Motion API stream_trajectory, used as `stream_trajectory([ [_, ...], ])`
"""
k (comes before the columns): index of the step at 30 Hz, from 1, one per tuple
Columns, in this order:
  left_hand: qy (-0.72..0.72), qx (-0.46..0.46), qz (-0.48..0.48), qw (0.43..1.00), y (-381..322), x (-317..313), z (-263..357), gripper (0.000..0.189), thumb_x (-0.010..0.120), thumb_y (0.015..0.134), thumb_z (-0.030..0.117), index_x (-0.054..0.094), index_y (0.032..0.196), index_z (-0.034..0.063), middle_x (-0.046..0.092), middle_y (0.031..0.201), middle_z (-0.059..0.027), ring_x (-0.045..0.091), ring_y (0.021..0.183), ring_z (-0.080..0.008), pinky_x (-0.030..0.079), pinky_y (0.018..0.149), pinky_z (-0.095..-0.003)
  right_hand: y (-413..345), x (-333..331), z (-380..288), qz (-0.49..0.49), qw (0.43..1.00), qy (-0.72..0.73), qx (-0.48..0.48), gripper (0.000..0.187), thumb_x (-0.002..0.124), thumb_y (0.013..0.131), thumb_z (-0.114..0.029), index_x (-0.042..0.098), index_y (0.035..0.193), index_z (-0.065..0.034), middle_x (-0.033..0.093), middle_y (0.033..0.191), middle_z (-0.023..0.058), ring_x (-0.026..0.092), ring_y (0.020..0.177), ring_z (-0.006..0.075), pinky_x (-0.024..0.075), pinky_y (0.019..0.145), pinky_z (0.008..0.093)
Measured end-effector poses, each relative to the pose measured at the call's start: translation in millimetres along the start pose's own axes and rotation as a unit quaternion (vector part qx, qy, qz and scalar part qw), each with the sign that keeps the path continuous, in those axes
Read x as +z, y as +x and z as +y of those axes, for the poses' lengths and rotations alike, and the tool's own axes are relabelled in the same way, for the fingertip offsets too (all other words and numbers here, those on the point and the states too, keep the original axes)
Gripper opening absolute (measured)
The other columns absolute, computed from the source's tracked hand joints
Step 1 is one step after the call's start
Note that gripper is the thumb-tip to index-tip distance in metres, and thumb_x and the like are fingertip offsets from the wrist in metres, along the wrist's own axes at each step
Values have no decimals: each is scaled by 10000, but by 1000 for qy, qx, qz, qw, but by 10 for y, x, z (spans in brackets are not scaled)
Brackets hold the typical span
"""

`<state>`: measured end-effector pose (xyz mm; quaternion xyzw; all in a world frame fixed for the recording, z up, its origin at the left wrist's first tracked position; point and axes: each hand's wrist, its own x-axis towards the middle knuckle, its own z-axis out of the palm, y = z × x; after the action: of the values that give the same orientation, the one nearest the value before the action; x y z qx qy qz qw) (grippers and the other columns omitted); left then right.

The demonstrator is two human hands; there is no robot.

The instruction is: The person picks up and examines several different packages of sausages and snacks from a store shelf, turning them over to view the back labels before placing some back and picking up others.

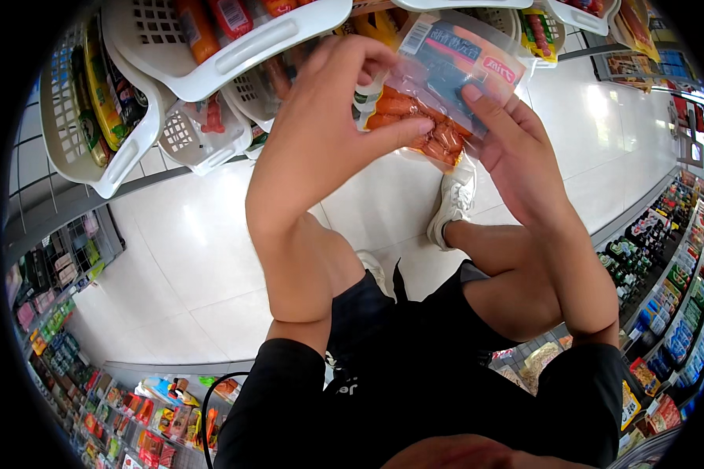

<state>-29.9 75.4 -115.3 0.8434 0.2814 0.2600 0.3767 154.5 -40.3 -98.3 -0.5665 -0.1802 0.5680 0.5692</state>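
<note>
My right hand grips the lower right side of a clear plastic pack, its thumb on the printed label. The label bears writing and a barcode. Below it, reddish-brown sausages show through shiny film with yellow edging; whether they belong to the same pack or a second one, I cannot tell. My left hand curls around the left side of the sausage pack, thumb lying across the sausages and fingertips partly hidden at its upper edge. Both hands are raised in front of white perforated baskets.
A white basket of packaged sausages juts out at upper left, beside another basket and a smaller one. They sit on a wire rack. Stocked shelves line the right. Pale floor tiles lie below.
</note>
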Motion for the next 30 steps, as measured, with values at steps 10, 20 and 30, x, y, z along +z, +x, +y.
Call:
stream_trajectory([
  [10,-323,-79,-119,936,28,60,-125,858,897,686,12,373,1362,85,550,1291,-122,588,1180,-199,531,964,-328,61,-15,11,-31,999,11,9,360,649,989,-273,614,1268,-48,678,1160,49,643,1064,127,500,963,325],
  [20,-377,-59,-150,912,2,8,-171,950,918,600,-32,377,1368,103,467,1333,-57,502,1270,-196,500,1020,-352,69,7,30,-29,1000,2,10,336,654,986,-286,652,1224,-49,695,1108,27,643,1023,108,497,935,312],
  [30,-340,-34,-136,930,-5,-7,-141,1001,939,581,23,368,1398,112,472,1350,-63,503,1280,-199,499,1021,-343,60,55,-15,-52,998,29,1,406,640,995,-306,606,1278,-17,675,1171,52,625,1077,126,472,994,322],
])
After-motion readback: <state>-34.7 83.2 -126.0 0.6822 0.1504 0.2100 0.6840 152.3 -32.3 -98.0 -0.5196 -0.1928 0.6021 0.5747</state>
